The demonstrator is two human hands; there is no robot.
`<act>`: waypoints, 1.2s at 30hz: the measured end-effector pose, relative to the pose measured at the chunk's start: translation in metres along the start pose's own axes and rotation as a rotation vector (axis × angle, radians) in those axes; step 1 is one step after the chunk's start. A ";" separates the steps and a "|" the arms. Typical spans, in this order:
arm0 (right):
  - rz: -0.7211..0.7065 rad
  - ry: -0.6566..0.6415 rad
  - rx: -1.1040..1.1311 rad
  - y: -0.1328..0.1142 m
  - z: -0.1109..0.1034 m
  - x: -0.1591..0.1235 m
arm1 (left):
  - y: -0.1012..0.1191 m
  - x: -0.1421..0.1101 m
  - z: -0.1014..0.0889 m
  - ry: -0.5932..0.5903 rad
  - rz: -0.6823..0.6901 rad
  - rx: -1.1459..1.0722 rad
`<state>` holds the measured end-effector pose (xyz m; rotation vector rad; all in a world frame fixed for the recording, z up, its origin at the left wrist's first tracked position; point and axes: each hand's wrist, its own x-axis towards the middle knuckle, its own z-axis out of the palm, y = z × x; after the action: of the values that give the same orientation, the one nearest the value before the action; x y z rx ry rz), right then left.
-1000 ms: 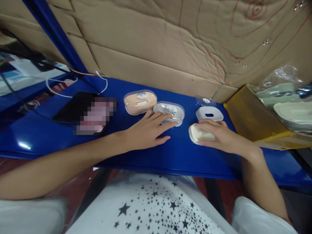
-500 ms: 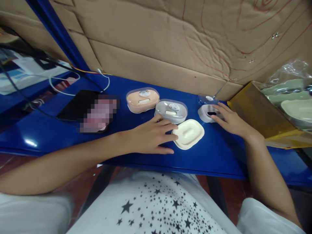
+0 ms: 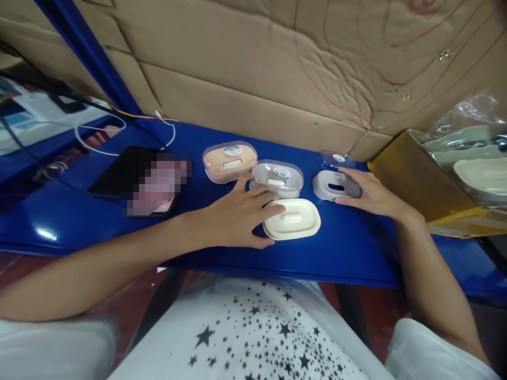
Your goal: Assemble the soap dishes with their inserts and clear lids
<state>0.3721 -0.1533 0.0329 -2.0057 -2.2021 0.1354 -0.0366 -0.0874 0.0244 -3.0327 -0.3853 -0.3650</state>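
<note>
A cream oval tray (image 3: 297, 217) with a raised bar in its middle lies on the blue table. My left hand (image 3: 233, 214) is at its left side with fingers spread; the index finger reaches over the rim and the thumb is near the lower edge. My right hand (image 3: 370, 192) holds a grey oval shell (image 3: 322, 186) with a dark slot in its top, thumb in front and fingers behind. Behind the shell lies a clear lid (image 3: 328, 158) with a round sticker. Beyond my left fingers stand a grey lidded box (image 3: 259, 171) and a peach lidded box (image 3: 222, 164).
A black phone or tablet (image 3: 119, 171), partly pixelated, lies left with white cables (image 3: 79, 140) behind it. On the right stands an open carton (image 3: 407, 179) holding green and cream pieces in plastic wrap. A cardboard wall (image 3: 237, 74) rises behind the table (image 3: 336, 253).
The cream tray has shifted left and turned to lie level beside my left hand. My right hand has drawn the grey shell slightly left and turned it, baring its slot.
</note>
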 end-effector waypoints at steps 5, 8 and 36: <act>-0.001 -0.033 0.046 -0.015 -0.005 -0.002 | -0.003 -0.001 0.002 -0.018 -0.007 -0.025; -0.057 -0.035 0.178 -0.026 -0.014 -0.006 | -0.004 0.000 0.004 -0.025 -0.021 -0.042; -0.523 0.068 -0.002 -0.113 0.039 -0.013 | -0.013 0.002 0.010 -0.017 -0.036 0.020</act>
<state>0.2552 -0.1753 0.0134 -1.3452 -2.5865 -0.0008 -0.0361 -0.0737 0.0152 -3.0150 -0.4418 -0.3360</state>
